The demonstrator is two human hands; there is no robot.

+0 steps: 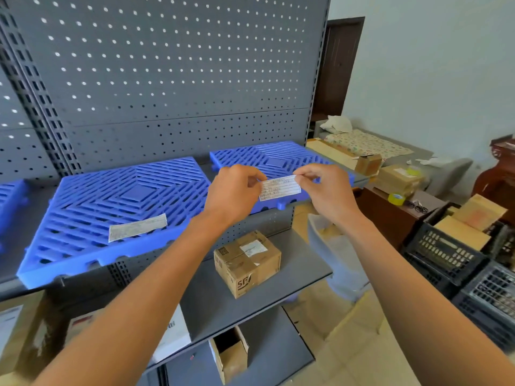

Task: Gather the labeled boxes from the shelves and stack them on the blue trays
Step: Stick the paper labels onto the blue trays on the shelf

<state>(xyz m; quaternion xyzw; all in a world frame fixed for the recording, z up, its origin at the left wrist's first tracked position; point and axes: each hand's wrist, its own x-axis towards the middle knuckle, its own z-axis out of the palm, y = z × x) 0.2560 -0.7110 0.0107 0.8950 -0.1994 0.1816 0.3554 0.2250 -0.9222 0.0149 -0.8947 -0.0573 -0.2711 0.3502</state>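
1. Setting: grey pegboard rack (167,79) in a storeroom; doorway and a bed beyond its right edge.
2. Hands: our left hand (232,190) and right hand (324,190) each pinch one end of a slip (280,188), held taut in front of the right tray (278,160) on the rack's upper shelf.
3. Step, as we judge it: reading or placing the slip. We should keep it flat and level, lay it on solid ribs rather than over slots, and press from one end to the other.
4. Trays: the middle tray (111,213), left of the right tray, carries one paper label (138,227) and no boxes; the right tray is bare where visible. A third tray edge (11,196) shows at far left.
5. Boxes: one taped box (246,263) sits on the rack's shelf below the trays; more boxes (33,338) lie lower left; an open box (230,352) is on the bottom shelf.
6. Crates (446,254) right of the rack hold flat cartons.
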